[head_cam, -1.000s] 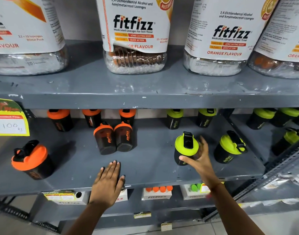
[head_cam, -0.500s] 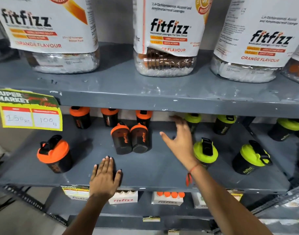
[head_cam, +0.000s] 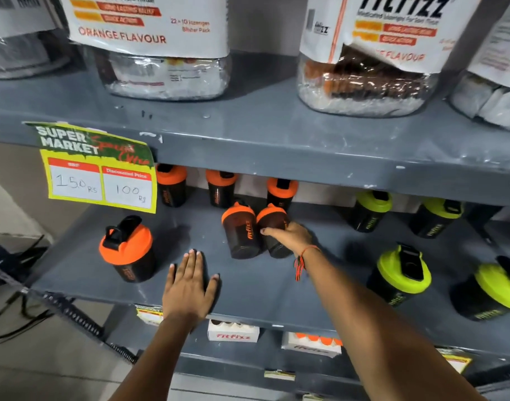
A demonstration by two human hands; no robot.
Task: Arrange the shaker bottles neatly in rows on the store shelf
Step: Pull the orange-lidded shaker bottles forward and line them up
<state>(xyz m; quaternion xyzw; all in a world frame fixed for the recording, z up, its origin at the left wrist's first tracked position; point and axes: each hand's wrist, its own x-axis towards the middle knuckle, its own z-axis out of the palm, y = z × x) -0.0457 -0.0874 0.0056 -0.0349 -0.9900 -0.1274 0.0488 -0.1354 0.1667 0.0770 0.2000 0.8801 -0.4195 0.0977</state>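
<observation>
Black shaker bottles with orange or green lids stand on the grey middle shelf (head_cam: 265, 290). Three orange-lidded ones line the back, among them the back-left bottle (head_cam: 171, 185). Two more stand touching mid-shelf: the left one (head_cam: 240, 230) and the right one (head_cam: 272, 227), which my right hand (head_cam: 290, 235) grips around its side. A lone orange-lidded bottle (head_cam: 128, 250) stands at the front left. Green-lidded bottles stand at the right, at the back (head_cam: 371, 209) and the front (head_cam: 401, 274). My left hand (head_cam: 188, 286) lies flat on the shelf's front, holding nothing.
Large Fitfizz lozenge jars (head_cam: 161, 50) crowd the upper shelf. A price tag (head_cam: 99, 169) hangs from that shelf's edge at the left. Small Fitfizz boxes (head_cam: 233, 332) sit on the shelf below. A metal shelf upright (head_cam: 74, 319) runs at the lower left.
My right hand left the green-lidded bottle, swung left across the shelf and closed on the right bottle of the orange mid-shelf pair. The view shifted left. My left hand stayed put.
</observation>
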